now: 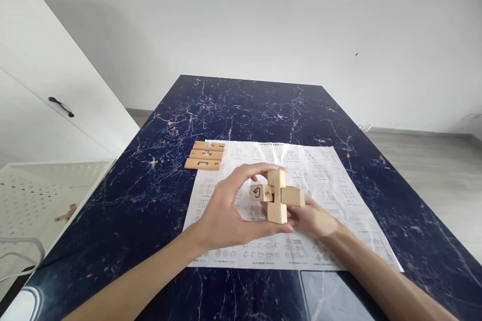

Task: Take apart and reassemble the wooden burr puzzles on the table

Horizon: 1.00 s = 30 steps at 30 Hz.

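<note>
A wooden burr puzzle [277, 195] of interlocking bars is held up over the printed sheet. Handwritten marks, one of them a 3, show on its left-pointing bar. My left hand [229, 210] grips the upright bar, fingers at its top end and thumb under its bottom end. Behind and to the right, my right hand [307, 215] is closed on the puzzle's far side, its fingertips mostly hidden. Three flat wooden pieces [204, 155] with cut-outs and numbers lie side by side at the sheet's upper left corner.
The creased sheet [350, 210] of small diagrams lies on the dark blue marbled table [241, 110]. At the front edge is a dark glossy flat object [331, 293]. Left of the table, a white perforated basket [56, 170] holds a small wooden piece [66, 213].
</note>
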Motion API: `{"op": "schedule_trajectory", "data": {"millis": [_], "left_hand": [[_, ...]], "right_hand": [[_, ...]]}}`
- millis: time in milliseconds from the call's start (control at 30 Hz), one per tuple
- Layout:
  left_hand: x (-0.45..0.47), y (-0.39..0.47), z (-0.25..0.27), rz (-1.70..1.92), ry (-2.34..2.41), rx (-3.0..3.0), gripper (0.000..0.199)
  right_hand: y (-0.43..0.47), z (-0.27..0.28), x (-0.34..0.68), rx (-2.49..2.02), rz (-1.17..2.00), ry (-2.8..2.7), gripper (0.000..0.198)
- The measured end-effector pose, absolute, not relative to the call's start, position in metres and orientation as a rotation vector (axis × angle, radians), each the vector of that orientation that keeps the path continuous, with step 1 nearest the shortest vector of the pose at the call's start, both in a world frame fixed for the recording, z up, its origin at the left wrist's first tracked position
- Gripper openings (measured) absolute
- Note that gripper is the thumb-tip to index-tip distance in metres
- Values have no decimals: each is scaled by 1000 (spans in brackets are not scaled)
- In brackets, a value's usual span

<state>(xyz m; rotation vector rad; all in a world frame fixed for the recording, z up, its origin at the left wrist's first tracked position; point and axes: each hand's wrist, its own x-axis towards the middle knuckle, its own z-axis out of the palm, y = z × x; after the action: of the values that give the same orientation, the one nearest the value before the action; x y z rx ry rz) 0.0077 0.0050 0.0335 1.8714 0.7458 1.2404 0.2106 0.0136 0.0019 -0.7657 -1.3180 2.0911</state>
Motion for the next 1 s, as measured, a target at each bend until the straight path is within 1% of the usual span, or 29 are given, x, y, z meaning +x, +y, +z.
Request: {"op": "schedule_trajectory", "data": {"millis": [267,500,867,1000], "left_hand": [[9,4,31,1309,813,1920,80],[6,8,28,1226,835,1887,80],[5,9,23,1195,860,1826,78],[6,7,23,1231,876,1828,78]], "right_hand": [[16,-2,212,-712,2051,-1377,48],[15,-3,211,-632,2135,-1261,49],[10,-8,208,-743,2042,-1212,54],[9,-3,207,-778,2003,-1237,51]]}}
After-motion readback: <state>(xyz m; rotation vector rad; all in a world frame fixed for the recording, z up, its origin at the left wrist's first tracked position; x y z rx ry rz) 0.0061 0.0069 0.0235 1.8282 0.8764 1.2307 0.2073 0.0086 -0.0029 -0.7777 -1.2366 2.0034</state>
